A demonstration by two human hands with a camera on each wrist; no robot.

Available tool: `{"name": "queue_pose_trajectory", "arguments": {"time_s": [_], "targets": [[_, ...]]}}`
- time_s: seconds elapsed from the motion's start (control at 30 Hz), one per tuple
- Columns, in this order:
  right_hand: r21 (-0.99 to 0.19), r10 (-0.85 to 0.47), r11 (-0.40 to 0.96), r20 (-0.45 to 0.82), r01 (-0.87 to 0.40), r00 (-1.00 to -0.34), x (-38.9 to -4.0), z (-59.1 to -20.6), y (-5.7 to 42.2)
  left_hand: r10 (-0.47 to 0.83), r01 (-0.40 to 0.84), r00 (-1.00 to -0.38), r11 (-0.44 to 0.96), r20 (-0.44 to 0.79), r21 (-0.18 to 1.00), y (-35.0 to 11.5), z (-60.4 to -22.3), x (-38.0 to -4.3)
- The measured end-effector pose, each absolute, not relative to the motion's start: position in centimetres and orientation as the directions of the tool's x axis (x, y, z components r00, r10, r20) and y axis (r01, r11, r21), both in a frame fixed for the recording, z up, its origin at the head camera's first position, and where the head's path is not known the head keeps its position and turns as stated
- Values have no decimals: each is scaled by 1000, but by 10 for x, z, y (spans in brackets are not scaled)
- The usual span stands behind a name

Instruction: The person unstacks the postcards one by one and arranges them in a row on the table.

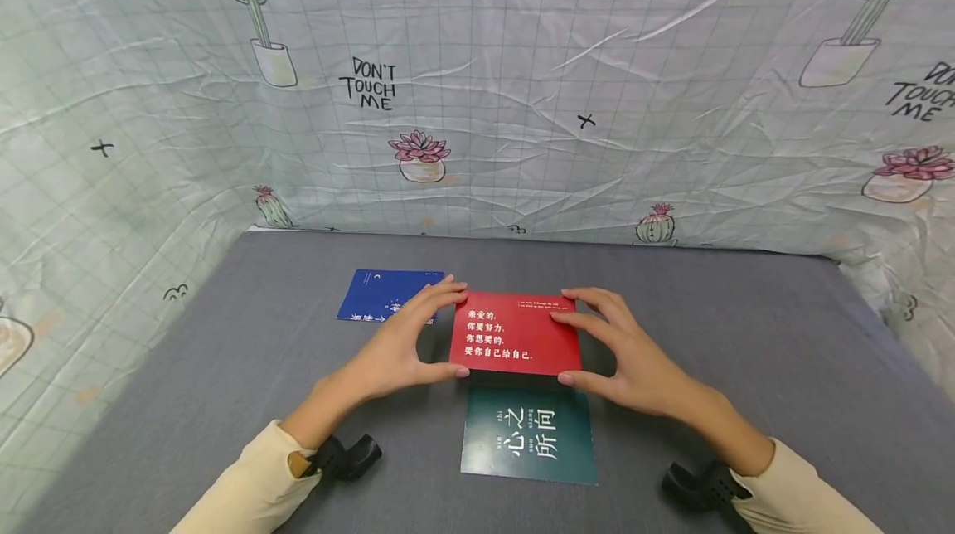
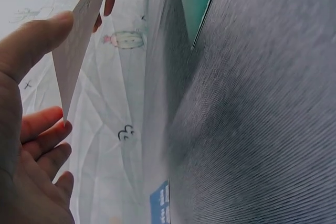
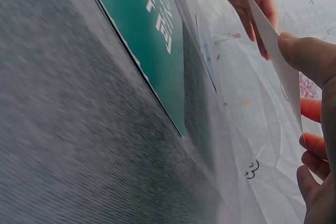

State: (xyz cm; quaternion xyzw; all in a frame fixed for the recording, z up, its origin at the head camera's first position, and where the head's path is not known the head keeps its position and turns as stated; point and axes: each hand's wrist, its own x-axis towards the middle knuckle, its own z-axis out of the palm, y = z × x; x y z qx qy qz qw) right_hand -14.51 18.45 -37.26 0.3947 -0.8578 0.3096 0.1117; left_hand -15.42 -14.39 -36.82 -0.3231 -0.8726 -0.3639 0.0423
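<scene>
A red card (image 1: 515, 333) with white Chinese lettering is held level above the table by both hands. My left hand (image 1: 403, 343) grips its left side, thumb at the near edge and fingertips at the far edge. On the right side, my right hand (image 1: 634, 351) holds it the same way. The card's pale underside (image 2: 79, 40) shows in the left wrist view, raised off the cloth. Below and nearer to me lies a green card (image 1: 528, 439) with large white characters, its far part hidden under the red one.
Beyond my left hand lies a blue card (image 1: 384, 293), partly covered by the fingers in the head view. Grey cloth covers the table (image 1: 224, 401). A cactus-print curtain (image 1: 492, 103) hangs along the back and both sides.
</scene>
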Motion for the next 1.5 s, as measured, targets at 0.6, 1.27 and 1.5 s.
{"name": "queue_pose_trajectory", "arguments": {"time_s": [0.6, 1.27, 1.5], "targets": [[-432, -605, 501, 444, -749, -661, -184, -373, 178, 553, 612, -780, 574, 294, 544, -148, -368, -192], [-471, -614, 571, 298, -672, -731, -214, -401, 169, 531, 518, -838, 699, 126, 493, -149, -382, -220], [-457, -622, 584, 280, -671, -732, -217, -399, 163, 520, 492, -849, 712, 95, 501, -150, -386, -225]]}}
